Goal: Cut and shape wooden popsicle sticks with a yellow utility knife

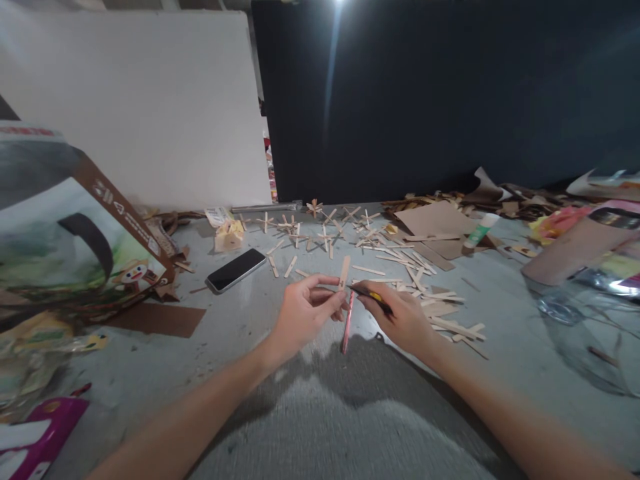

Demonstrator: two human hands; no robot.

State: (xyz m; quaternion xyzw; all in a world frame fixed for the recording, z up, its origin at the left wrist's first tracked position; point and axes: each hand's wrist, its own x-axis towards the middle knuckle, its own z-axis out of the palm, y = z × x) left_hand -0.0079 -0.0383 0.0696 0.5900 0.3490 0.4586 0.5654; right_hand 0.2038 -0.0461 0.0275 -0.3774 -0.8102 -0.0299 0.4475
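Observation:
My left hand (305, 310) pinches a flat wooden craft stick (345, 268), held upright above the grey table. Closed around a slim black-and-yellow pen-like tool (377, 299) is my right hand (400, 319). The tool's dark tip points left and sits close beside the stick's lower end; whether it touches, I cannot tell. Between my hands, a thin pink striped rod (348, 325) slants below the fingertips. Many loose craft sticks (450, 327) lie beyond and beside my right hand. Farther back stand several star-like shapes (325, 237) made of crossed sticks.
Left of my hands lies a black phone (237, 270), with a large printed bag (75, 233) beyond it. A purple-and-white item (45, 433) sits front left. Cardboard pieces (430, 219), a glue stick (481, 231) and a clear plastic container (580, 333) are to the right.

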